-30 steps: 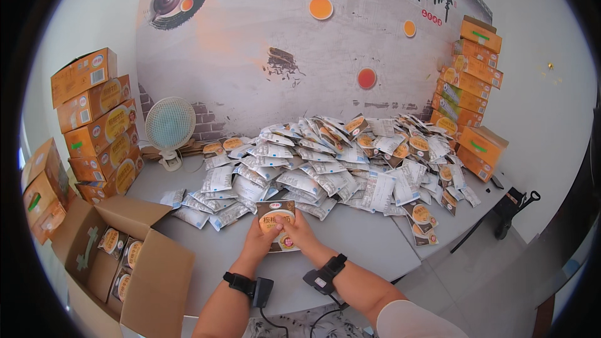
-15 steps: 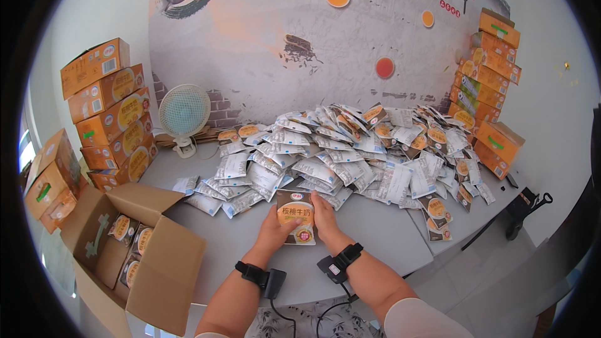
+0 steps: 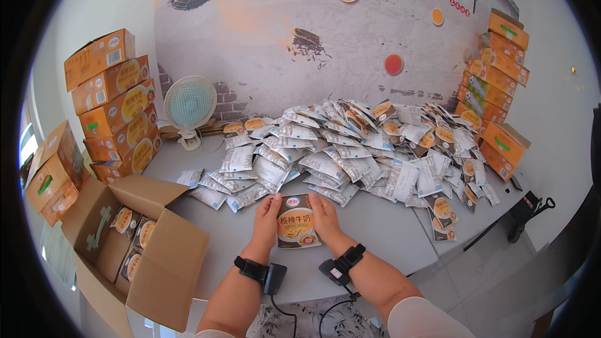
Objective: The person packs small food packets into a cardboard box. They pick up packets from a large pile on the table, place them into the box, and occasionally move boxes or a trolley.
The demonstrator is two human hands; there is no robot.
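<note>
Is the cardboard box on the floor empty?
No, the open cardboard box at the person's left already holds several pouches standing inside it.

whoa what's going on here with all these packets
A person sits at a grey table, holding one brown pouch upright between both hands: left hand on its left edge, right hand on its right. Behind it lies a big heap of similar pouches. An open cardboard box at the left holds a few pouches.

Bright, sharp daylight; fisheye-bent, black-vignetted edges.
</note>
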